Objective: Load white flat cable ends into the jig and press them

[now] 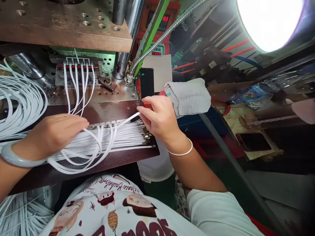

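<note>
My left hand [55, 132] lies palm down on a bundle of white cables [103, 144] spread over the brown work ledge [123, 157], fingers together over the loops. My right hand [158, 118] pinches the end of one white cable [130, 118] between thumb and fingers, beside a row of cable ends with metal connectors [146, 136]. Farther back, several white cables [78, 82] run up into a white fixture [77, 61] on the press machine.
A coil of white cable [19, 98] lies at the left. A grey glove [188, 96] hangs beside a black phone [147, 82]. Steel columns [125, 36] and a flexible metal hose [162, 36] rise behind. A bright lamp [269, 19] glares at top right.
</note>
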{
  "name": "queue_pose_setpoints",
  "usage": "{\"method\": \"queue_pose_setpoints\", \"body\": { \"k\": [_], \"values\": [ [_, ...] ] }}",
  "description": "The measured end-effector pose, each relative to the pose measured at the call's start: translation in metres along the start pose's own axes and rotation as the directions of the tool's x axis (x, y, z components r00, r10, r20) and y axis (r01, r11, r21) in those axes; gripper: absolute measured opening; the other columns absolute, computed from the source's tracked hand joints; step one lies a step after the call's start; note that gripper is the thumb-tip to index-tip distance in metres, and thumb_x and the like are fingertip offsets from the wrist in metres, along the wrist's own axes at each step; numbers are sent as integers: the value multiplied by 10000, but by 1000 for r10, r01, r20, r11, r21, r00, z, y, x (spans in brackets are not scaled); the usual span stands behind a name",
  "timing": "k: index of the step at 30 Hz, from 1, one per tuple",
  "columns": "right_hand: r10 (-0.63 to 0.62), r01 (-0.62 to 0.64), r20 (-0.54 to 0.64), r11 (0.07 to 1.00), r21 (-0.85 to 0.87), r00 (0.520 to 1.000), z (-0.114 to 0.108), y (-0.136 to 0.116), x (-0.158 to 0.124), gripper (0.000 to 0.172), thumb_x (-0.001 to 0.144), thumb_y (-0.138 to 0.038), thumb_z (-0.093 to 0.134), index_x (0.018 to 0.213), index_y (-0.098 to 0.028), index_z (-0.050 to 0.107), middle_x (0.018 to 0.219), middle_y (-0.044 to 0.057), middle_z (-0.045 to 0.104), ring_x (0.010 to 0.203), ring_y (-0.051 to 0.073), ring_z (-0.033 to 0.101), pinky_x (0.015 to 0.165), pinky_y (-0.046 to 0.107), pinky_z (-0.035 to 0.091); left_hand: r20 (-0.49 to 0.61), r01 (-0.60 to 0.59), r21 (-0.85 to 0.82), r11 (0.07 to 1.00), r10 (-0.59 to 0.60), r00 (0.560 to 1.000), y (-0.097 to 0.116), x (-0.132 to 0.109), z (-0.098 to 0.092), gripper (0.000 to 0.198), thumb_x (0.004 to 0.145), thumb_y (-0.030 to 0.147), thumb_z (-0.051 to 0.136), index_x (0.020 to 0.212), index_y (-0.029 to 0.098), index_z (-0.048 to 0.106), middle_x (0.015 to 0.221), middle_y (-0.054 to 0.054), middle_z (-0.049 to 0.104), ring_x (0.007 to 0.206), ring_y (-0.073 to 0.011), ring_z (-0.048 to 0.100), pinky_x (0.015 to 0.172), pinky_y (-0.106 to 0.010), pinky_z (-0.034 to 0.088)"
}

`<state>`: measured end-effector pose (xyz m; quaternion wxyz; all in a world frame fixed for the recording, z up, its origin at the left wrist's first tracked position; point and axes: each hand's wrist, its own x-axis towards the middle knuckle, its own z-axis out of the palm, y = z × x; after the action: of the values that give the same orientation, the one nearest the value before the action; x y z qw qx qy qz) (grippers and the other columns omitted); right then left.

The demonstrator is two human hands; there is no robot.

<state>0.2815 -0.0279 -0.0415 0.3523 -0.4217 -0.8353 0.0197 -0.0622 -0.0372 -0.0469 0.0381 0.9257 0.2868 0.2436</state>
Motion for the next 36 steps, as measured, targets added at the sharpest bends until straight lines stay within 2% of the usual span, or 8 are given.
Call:
{"method": "queue_pose_setpoints", "body": {
  "k": [4, 8, 10, 15, 19, 27, 32, 36],
  "values": [
    [251, -218, -85, 933, 286, 964, 32, -13, 1, 150, 972, -266, 565, 964, -208, 704, 973, 96, 673, 882, 208, 665, 817, 414, 586, -55, 254, 94, 963, -250, 967, 9, 11, -8, 375, 995, 231, 422, 978, 199, 796, 1148, -117, 738, 960, -229, 732, 823, -357, 605],
    [418, -404, 143, 647, 646, 897, 57, -25, -3, 230, 934, -419, 648, 919, -190, 630, 856, 37, 664, 742, 161, 710, 704, 319, 616, -105, 348, -146, 926, -364, 925, 14, 15, 5, 292, 958, 222, 520, 953, 210, 811, 1004, -40, 788, 805, -167, 742, 756, -291, 616],
    [420, -421, 176, 616, 665, 891, 59, -26, -7, 269, 918, -458, 672, 896, -198, 608, 833, 22, 661, 737, 157, 718, 708, 309, 622, -83, 377, -202, 904, -400, 913, 11, 11, 14, 243, 931, 246, 573, 918, 243, 815, 923, 8, 806, 791, -177, 756, 775, -306, 629],
    [363, -303, 47, 692, 655, 930, 54, -26, -13, 177, 952, -386, 643, 921, -213, 619, 912, 35, 664, 777, 160, 739, 720, 305, 633, -184, 390, -318, 864, -460, 869, 8, 7, 25, 190, 935, 219, 615, 896, 215, 802, 939, -5, 803, 819, -149, 749, 773, -260, 615],
    [278, -209, -41, 804, 557, 960, 55, -25, -12, 55, 937, -232, 628, 889, -212, 647, 883, 45, 682, 781, 173, 717, 715, 324, 620, -161, 339, -271, 901, -389, 907, 9, 7, 25, 184, 931, 192, 614, 881, 215, 790, 878, 14, 800, 773, -141, 747, 739, -246, 603],
    [121, -119, 13, 933, 340, 993, 51, -25, -11, 129, 917, -143, 578, 840, -209, 657, 792, 30, 726, 740, 159, 680, 702, 290, 560, -159, 181, -99, 978, -195, 968, 11, 6, 25, 241, 963, 145, 523, 889, 204, 745, 848, -3, 790, 741, -157, 741, 686, -266, 573],
    [82, -85, 24, 948, 307, 996, 51, -24, -11, 144, 924, -139, 563, 833, -204, 653, 800, 43, 725, 751, 167, 667, 711, 303, 549, -78, 21, -8, 1000, -22, 997, 12, 5, 25, 228, 953, 109, 501, 898, 163, 715, 887, -61, 781, 851, -212, 737, 791, -336, 579],
    [29, -35, 26, 956, 290, 999, 53, -22, -10, 164, 929, -122, 545, 833, -205, 648, 802, 46, 728, 750, 171, 655, 715, 308, 549, -89, 123, -123, 985, -134, 987, 8, 0, 22, 195, 971, 152, 550, 1080, 181, 710, 1018, -46, 783, 931, -168, 737, 907, -298, 591]
  ]
}}
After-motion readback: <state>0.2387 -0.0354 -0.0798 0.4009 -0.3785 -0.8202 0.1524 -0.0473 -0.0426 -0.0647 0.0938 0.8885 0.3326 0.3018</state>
